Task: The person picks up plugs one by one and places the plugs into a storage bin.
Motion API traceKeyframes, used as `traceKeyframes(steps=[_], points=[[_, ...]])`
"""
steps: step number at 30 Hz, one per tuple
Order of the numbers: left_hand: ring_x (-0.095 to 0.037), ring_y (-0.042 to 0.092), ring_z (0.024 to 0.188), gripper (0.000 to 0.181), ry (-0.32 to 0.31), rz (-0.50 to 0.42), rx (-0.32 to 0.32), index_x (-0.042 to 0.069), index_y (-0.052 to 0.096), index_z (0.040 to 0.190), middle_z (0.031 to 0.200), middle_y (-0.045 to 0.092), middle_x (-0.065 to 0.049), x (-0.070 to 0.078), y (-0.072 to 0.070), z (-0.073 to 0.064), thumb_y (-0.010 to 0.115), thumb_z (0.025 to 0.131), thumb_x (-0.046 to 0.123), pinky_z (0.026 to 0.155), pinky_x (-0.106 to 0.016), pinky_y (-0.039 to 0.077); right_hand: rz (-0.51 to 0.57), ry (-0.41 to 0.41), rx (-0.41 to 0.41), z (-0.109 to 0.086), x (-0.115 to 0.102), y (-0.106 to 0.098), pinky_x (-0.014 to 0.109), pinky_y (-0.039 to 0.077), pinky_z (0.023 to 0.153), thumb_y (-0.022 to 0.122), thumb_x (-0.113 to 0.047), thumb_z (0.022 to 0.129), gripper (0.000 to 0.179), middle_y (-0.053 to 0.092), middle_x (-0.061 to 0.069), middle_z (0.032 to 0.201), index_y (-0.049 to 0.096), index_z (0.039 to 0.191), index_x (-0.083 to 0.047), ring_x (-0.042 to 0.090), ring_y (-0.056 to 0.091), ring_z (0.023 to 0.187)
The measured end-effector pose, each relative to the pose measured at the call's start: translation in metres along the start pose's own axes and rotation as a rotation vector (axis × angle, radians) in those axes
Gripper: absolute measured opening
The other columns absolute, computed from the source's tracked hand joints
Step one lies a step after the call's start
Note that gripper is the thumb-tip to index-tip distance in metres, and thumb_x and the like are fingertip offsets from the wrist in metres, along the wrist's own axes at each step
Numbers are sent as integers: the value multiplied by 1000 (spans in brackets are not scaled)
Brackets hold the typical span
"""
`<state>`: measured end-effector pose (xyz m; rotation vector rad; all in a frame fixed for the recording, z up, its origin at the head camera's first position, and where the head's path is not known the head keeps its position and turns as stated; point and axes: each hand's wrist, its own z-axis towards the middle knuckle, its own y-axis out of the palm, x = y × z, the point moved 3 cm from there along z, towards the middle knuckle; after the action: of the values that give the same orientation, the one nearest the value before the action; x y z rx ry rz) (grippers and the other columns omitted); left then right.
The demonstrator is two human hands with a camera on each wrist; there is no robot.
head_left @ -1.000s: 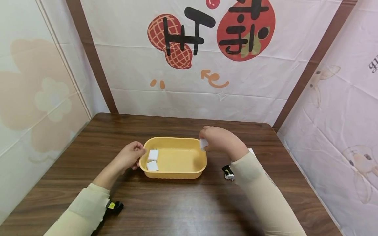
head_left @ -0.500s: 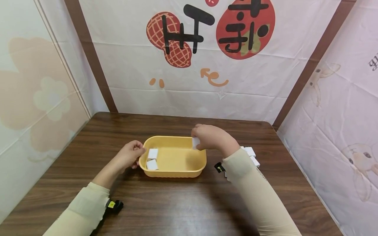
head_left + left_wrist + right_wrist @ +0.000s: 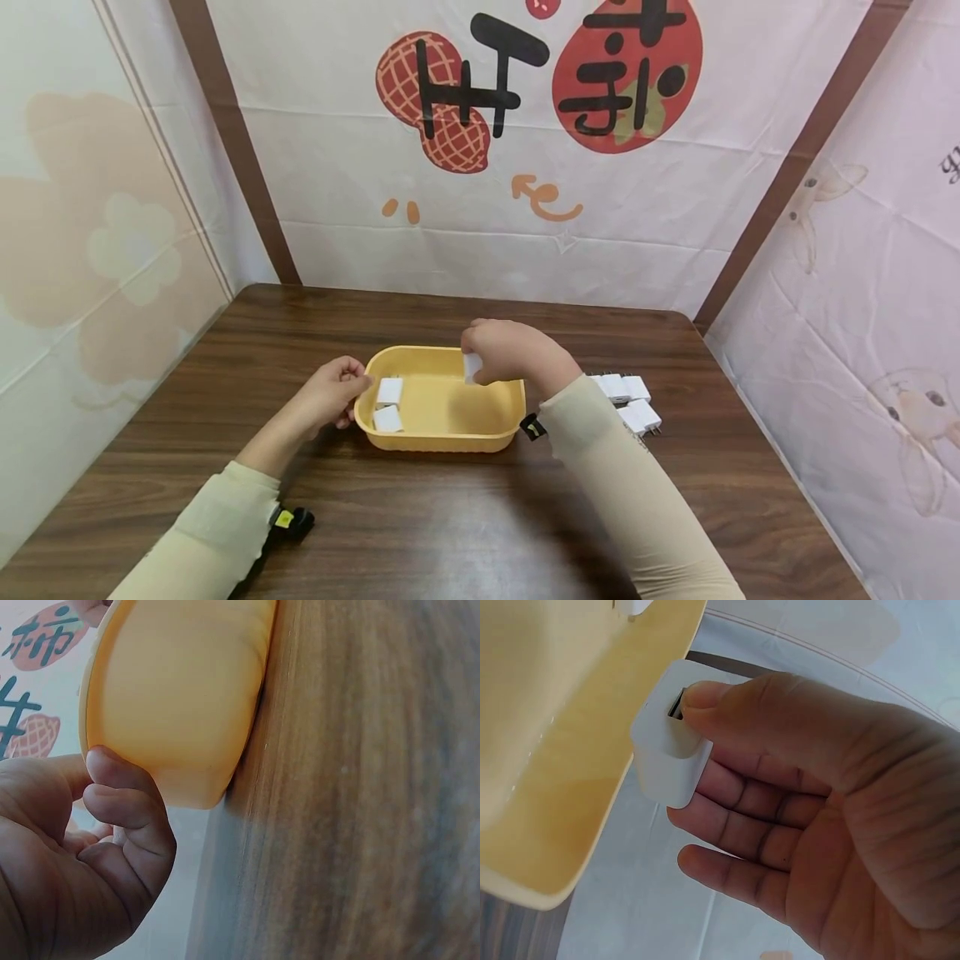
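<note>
A yellow oval-cornered basin [image 3: 442, 443] stands on the table, two white chargers [image 3: 389, 392] lying at its left end. My left hand [image 3: 330, 395] pinches the basin's left rim between thumb and curled fingers, as the left wrist view shows up close. Over the right half of the basin my right hand [image 3: 517, 354] holds a white USB charger [image 3: 671, 735]. In the right wrist view the thumb presses on the face with the USB slot, and the fingers support the charger from the other side.
Several more white chargers with metal prongs [image 3: 628, 402] lie in a group right of the basin, beyond my right forearm. Brown wood-grain table [image 3: 420, 525] extends in front. A printed cloth [image 3: 337, 167] hangs behind the table's back edge.
My right hand has carried the charger leftward, from the basin's right rim to above its inside. The chargers on the right have come out from behind my arm. My left hand stays put.
</note>
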<state>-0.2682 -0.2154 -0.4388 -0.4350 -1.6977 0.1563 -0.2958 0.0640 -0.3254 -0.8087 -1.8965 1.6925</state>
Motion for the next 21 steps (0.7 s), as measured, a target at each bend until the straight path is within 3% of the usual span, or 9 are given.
traceKeyframes(steps=[13, 21], points=[[-14, 52, 52, 27, 14, -17, 2, -2, 45, 115, 68, 52, -4, -2, -1, 1, 56, 105, 20, 43, -27, 44, 20, -37, 21, 13, -18, -2, 30, 53, 81, 77, -22, 89, 28, 64, 2, 112, 71, 113, -11, 14, 59, 92], [-14, 52, 52, 26, 14, -4, 5, -2, 45, 114, 68, 52, -4, -1, -1, 2, 56, 106, 20, 44, -27, 44, -31, -34, 33, 20, -19, 3, 30, 53, 81, 78, -24, 88, 27, 65, 0, 109, 72, 112, -12, 13, 58, 91]])
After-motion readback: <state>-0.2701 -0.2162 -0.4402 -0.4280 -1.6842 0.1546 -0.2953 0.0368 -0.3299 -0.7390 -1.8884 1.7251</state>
